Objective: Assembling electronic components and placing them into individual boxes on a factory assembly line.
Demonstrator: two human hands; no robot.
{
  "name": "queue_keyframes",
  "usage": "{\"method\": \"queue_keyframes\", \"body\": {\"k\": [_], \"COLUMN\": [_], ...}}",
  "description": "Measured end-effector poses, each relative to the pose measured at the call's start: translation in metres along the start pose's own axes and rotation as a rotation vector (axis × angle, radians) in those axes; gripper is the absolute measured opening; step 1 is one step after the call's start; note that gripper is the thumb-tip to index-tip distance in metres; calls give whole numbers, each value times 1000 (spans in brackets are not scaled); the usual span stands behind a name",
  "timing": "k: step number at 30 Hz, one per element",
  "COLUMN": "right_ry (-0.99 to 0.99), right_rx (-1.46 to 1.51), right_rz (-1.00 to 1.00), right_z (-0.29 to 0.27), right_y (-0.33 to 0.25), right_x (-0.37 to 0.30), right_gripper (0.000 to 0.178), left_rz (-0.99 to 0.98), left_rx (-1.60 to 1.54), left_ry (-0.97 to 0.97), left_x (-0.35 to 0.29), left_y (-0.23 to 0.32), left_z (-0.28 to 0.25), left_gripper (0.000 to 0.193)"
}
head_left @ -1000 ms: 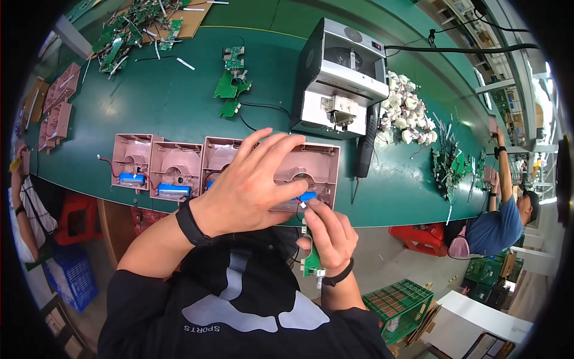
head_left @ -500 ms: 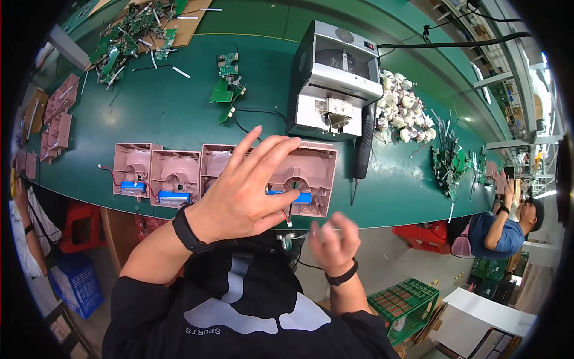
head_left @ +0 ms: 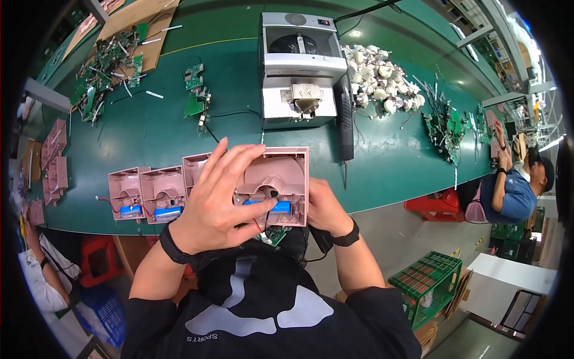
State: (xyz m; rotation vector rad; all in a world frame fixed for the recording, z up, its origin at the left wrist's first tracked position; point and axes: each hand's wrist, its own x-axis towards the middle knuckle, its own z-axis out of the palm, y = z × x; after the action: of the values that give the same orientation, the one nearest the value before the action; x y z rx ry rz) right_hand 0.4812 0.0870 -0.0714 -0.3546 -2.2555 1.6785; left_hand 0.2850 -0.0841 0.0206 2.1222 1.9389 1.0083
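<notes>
A pink plastic housing (head_left: 293,170) lies across the table's front edge before me, its hollow side facing up. Inside it are a round collar with a dark hole and a blue battery (head_left: 280,207). My left hand (head_left: 212,206) spreads over its left part, fingertips at the far rim and one finger reaching to the battery. My right hand (head_left: 326,206) is closed against its right side, fingertips hidden behind the wall. Just below the near edge shows a green circuit board (head_left: 276,236) beside red and black wires with a white plug.
More pink housings (head_left: 164,194) with blue batteries stand at left. A silver-black machine (head_left: 302,66) sits behind, with a black handheld tool (head_left: 345,128) beside it. White parts (head_left: 382,84) and circuit boards (head_left: 445,125) lie at right; more boards (head_left: 107,72) at far left. A co-worker sits at far right.
My right hand has moved up from below the table edge to the housing's right side. The left hand stays on the housing. The whole view has shifted, and the circuit board shows more now.
</notes>
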Motion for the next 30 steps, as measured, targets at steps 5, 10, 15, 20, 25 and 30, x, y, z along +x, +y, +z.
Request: {"method": "queue_keyframes", "body": {"k": [5,10,15,20,25,30], "right_ry": [94,108,184,169,175,65], "right_rx": [-137,-129,-237,-200,-356,-664], "right_rz": [37,307,280,319,240,194], "right_z": [23,36,46,47,54,32], "right_y": [1,-35,-38,-41,-44,-88], "right_x": [-21,-33,-39,-35,-38,-47], "right_gripper": [16,12,12,15,18,15], "left_rz": [-48,-65,-57,-90,-137,-183], "left_rx": [-11,63,68,77,89,109], "left_ry": [-5,-44,-89,-122,-128,-168], "left_x": [0,3,6,10,6,4], "left_y": [0,-5,-5,-11,-21,-16], "left_z": [6,15,22,28,41,39], "left_gripper": [41,41,42,39,33,41]}}
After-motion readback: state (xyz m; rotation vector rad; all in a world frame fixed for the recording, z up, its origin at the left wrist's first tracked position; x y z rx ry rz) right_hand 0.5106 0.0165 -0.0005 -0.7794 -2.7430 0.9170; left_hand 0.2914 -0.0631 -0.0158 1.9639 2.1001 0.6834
